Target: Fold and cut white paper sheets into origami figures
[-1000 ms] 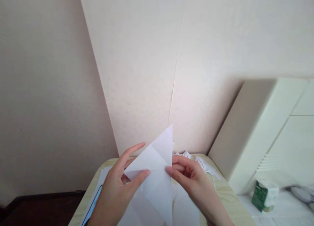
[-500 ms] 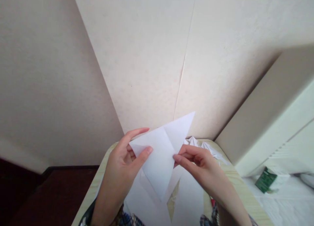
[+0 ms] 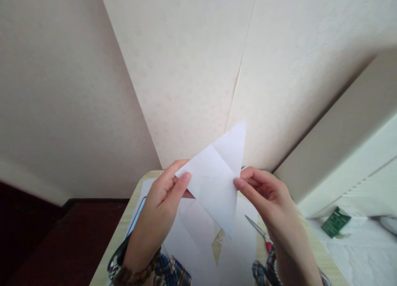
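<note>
A folded white sheet of paper (image 3: 214, 174) is held up in front of me, tilted, with crease lines and pointed corners. My left hand (image 3: 169, 191) pinches its left corner, thumb on the near face and fingers behind. At the right edge, my right hand (image 3: 263, 191) grips it between thumb and forefinger. Below lie flat white paper sheets (image 3: 238, 253) on the table, partly hidden by the held piece. Scissors (image 3: 259, 228) with red handles rest to the right of these sheets, beside my right forearm, which hides part of the handles.
The pale wooden table (image 3: 105, 257) stands against a light wall (image 3: 186, 71). A phone-like device (image 3: 136, 218) lies at the left, partly behind my left wrist. Off to the right, a green box (image 3: 336, 222) sits on a white surface.
The folded paper has moved up and right and turned more steeply. My left hand now pinches nearer its left corner. The scissors and the device have come into clearer view.
</note>
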A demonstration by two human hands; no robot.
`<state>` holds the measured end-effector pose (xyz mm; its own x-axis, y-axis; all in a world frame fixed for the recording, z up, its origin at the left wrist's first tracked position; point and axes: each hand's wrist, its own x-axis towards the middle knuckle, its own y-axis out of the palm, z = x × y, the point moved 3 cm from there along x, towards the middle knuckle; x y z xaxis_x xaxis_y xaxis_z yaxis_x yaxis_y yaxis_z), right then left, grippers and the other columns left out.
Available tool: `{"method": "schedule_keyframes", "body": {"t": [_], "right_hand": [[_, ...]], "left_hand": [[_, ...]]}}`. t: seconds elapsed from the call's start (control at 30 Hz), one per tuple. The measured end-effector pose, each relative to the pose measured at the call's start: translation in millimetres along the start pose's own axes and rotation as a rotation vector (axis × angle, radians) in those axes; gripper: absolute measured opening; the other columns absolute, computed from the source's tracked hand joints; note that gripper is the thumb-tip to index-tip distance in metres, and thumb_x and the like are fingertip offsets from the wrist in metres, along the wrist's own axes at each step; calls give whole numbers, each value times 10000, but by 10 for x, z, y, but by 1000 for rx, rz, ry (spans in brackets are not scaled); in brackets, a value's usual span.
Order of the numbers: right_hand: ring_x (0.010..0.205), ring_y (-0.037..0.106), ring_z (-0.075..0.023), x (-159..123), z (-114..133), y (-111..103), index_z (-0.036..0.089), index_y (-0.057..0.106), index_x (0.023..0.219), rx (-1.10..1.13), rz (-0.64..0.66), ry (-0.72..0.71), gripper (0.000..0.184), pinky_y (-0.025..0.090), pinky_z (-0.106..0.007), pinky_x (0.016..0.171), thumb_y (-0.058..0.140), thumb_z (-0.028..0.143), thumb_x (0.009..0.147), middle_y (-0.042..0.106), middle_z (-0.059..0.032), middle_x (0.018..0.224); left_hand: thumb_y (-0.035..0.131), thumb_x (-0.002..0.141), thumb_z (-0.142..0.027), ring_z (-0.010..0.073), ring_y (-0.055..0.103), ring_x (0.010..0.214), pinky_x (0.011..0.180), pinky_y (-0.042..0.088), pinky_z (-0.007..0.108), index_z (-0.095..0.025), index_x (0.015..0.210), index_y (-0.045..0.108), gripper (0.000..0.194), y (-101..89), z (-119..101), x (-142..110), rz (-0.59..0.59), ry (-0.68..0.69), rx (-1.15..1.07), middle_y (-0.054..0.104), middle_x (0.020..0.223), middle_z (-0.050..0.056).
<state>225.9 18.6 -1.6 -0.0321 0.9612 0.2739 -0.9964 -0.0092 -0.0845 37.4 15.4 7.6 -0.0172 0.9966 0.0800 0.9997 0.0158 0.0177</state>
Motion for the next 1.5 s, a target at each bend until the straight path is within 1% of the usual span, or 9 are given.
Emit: {"method": "schedule_keyframes", "body": {"t": [0.07,0.23,0.33,0.43,0.57,0.77,1.0,1.33,1.5], "right_hand": [[624,585,-120,-6,-5,-1,213,627,754,23,-3,1,144,418,-212,541,660,297,867,635,30,658],[608,581,-130,-5,6,13,207,602,719,8,20,31,197,418,-226,523,637,311,882,637,15,645],[588,566,-131,-3,28,1,210,581,683,-16,4,15,223,420,-235,524,638,310,874,620,18,620],[580,564,-128,-16,47,-9,213,580,678,-40,1,-5,220,420,-235,525,643,306,868,616,26,613],[597,588,-141,-36,68,-12,219,588,700,-78,13,-25,205,419,-242,524,626,310,879,637,20,628],[588,571,-127,-40,80,-27,226,601,713,-79,10,-53,193,404,-231,522,622,287,894,629,35,624],[579,576,-128,-46,89,-19,223,596,706,-78,13,-46,202,415,-234,518,626,289,894,624,32,616],[585,573,-125,-45,92,-22,221,608,709,-66,19,-30,189,395,-225,502,635,282,885,639,30,629],[585,560,-108,-43,89,-23,224,614,715,-49,35,-31,182,386,-206,506,640,271,890,641,44,628]], "left_hand": [[586,890,-379,137,635,507,474,498,198,-228,1009,717,232,18,-19,4,22,3,8,736,718,-2],[601,869,-335,89,488,336,333,357,164,-236,854,729,162,14,-35,3,41,-14,64,616,483,-57],[641,825,-308,80,456,302,331,355,171,-222,721,694,145,-11,-66,-17,-24,2,103,611,461,-58],[684,768,-286,115,528,351,346,385,185,-214,670,682,121,-40,-101,-29,-114,26,128,626,471,-43],[657,792,-299,160,640,493,387,437,182,-216,720,737,136,-62,-109,-18,-117,74,142,648,504,-23],[605,851,-273,130,620,472,384,425,158,-225,813,778,184,-64,-106,-16,-69,113,141,681,542,-24],[647,827,-264,128,637,485,411,451,157,-231,865,772,135,-65,-97,-12,-62,107,119,673,544,-34],[736,735,-201,102,674,620,550,547,154,-178,994,708,262,-56,-64,7,-29,89,129,774,926,14],[719,767,-205,77,659,619,552,540,124,-181,1016,703,251,-55,-60,13,-20,112,182,775,918,-3]]}}
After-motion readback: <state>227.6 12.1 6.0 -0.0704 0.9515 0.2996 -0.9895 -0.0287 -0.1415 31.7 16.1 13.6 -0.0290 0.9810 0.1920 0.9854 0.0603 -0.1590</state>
